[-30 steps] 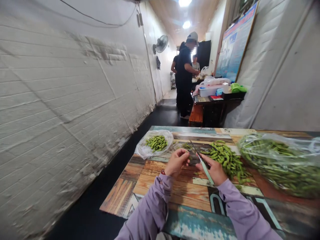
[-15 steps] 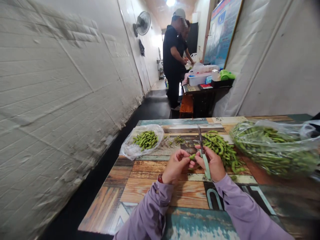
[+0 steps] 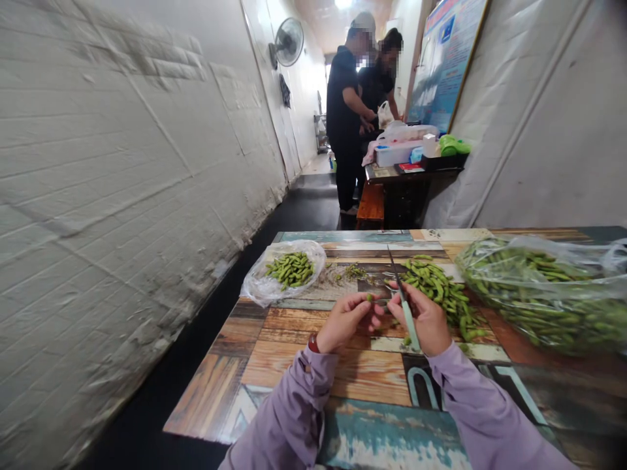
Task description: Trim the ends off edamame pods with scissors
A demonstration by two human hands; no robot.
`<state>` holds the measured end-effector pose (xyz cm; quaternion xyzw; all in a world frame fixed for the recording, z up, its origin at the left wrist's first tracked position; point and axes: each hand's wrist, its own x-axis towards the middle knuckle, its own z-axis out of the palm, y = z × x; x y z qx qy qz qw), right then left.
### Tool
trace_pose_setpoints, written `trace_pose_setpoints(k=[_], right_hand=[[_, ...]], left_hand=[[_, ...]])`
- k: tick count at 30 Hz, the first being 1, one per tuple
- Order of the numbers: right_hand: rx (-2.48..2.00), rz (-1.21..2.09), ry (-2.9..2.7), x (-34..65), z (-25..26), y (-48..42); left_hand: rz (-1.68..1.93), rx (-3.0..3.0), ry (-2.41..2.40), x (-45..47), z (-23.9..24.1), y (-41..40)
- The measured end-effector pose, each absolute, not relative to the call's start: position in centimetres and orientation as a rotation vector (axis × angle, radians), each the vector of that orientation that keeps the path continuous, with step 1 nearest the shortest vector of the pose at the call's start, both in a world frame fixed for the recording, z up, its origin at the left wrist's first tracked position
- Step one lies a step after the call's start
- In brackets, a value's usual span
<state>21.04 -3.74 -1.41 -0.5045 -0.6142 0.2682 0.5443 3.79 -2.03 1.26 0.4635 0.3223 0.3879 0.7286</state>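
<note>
1. Purple sleeves (image 3: 284, 405) seen nearest; hands held above table.
2. Left hand (image 3: 349, 320): small green pod (image 3: 369, 297) pinched at fingertips. Half a second ago, pod was touched by both hands; now a gap is left between them.
3. Right hand (image 3: 427, 323): green-handled cutting tool (image 3: 410, 324) gripped, dark blade pointed away; exact kind cannot be told.
4. Table (image 3: 323, 365) covered in a patchwork wood-plank print, teal strip along near edge.
5. Loose pile of pods (image 3: 441, 294) heaped just beyond right hand; big clear bag (image 3: 539, 303) filled with pods to its right.
6. Scraps (image 3: 351, 271) scattered beyond left hand; open plastic bag (image 3: 249, 281) with pods set to their left.
7. Dark floor (image 3: 313, 203) and orange stool (image 3: 371, 203) seen past table.
8. Two dark-clothed people stood by a loaded back table (image 3: 385, 173); the rear one is less hidden than before.
9. Fan (image 3: 289, 42) mounted on white left wall (image 3: 122, 215).
</note>
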Motion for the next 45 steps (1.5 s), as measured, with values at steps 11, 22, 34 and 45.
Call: trace_pose_setpoints(k=[11,22,34,45], right_hand=[[-1.21,0.262,-1.834,20.9,-1.3,-4.1],[-1.23,0.167,-1.943,21.2,-2.0,-4.0],[-1.193,0.194,-1.943,21.2,-1.5,-4.2],[-1.167,0.259,-1.953,21.3,-2.1,-4.0]], left_hand=[[1.266,1.089,0.855,3.0,0.9,-1.1],[1.138,1.203,0.863,3.1,1.9,-1.9],[1.141,1.348,0.898,3.0,1.7,-1.9],[1.093,1.408,0.887,3.1,2.0,-1.9]])
